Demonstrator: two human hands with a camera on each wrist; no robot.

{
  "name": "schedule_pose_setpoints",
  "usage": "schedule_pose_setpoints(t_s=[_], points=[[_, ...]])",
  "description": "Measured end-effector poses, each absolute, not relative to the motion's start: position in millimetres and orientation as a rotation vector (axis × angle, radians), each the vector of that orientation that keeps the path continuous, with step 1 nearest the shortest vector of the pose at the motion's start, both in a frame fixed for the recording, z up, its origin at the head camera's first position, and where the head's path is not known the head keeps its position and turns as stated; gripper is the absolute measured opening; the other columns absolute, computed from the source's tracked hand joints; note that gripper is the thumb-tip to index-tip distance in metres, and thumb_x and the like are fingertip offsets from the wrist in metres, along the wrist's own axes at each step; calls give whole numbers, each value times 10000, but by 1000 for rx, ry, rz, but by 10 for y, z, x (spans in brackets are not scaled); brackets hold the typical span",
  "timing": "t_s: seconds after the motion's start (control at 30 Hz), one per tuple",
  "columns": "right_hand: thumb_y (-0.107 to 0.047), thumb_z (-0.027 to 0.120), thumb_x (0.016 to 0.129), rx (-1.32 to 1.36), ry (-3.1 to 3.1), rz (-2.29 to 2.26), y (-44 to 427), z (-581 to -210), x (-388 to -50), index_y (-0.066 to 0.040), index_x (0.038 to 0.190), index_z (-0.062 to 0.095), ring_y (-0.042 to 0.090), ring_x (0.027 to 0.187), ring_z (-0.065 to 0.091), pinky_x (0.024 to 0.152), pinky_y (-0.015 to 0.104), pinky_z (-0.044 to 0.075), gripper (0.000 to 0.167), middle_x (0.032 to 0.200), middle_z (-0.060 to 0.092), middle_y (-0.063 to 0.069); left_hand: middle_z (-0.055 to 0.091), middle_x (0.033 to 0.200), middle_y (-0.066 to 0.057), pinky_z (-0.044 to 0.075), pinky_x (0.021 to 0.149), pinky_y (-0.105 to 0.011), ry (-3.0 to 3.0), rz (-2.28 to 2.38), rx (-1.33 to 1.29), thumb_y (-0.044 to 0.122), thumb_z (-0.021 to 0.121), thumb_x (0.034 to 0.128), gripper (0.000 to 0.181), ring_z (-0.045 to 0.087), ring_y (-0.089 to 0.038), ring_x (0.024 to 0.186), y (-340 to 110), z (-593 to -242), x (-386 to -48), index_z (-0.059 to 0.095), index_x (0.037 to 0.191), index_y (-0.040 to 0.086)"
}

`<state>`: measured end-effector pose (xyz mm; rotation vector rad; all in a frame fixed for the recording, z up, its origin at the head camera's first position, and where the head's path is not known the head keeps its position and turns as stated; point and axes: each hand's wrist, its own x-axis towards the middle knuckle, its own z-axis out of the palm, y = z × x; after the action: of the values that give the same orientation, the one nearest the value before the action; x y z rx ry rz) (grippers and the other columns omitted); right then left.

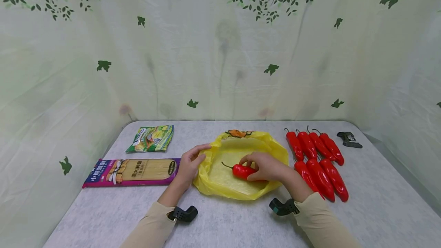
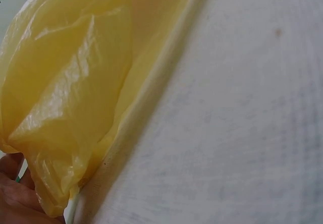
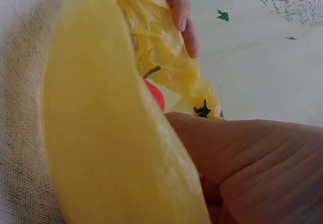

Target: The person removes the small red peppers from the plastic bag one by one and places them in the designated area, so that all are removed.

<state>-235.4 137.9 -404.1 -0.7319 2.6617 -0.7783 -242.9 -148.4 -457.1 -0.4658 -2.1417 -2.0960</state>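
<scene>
A yellow plastic bag [image 1: 206, 185] lies spread with its mouth wide on the table. At its left rim my left hand [image 1: 188, 165] pinches the plastic between thumb and fingers; the left wrist view shows the hand [image 2: 19, 196] beside the bag's gathered edge [image 2: 70, 98]. My right hand [image 1: 267, 165] reaches inside the bag's mouth and grips a red chili pepper [image 1: 241, 171], whose dark stem points left. In the right wrist view the bag's side [image 3: 111, 118] hides the fingertips and most of the pepper [image 3: 155, 94].
Several red chili peppers [image 1: 320, 177] lie in two rows on the right, with a small black packet [image 1: 349, 139] beyond them. A noodle pack [image 1: 138, 172] and a green snack packet [image 1: 151, 138] lie left on the grey table [image 1: 220, 229]. A patterned curtain [image 1: 206, 49] hangs behind.
</scene>
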Motion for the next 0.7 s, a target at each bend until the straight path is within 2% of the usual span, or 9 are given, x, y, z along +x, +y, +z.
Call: schedule_pose_setpoints(t_s=[0.2,0.43,0.7], points=[[-201,849,783,-737,2621,-757,1357,-4056,-2344,-214,1193,679,166,943,521,819,323,492,445,988,599,-44,600,1393,-192,409,1046,-128,-2148,-2100,-464,77,549,993,316,522,-184,1336,-1491,-4576,-2433,633,1279,-29],[-219,845,789,-716,2623,-740,1338,-4051,-2314,-229,1176,660,141,974,531,863,325,525,429,1018,595,-64,596,1402,-177,406,1053,-130,-2156,-2111,-452,75,542,994,317,526,-138,1317,-1490,-4577,-2433,631,1282,-22],[-190,818,817,-810,2596,-926,1394,-3967,-2324,-177,1189,608,168,985,549,831,307,543,427,1057,617,-28,592,1407,-175,403,1060,-131,-2155,-2113,-452,67,540,994,313,511,-180,1348,-1491,-4583,-2433,631,1280,-23]])
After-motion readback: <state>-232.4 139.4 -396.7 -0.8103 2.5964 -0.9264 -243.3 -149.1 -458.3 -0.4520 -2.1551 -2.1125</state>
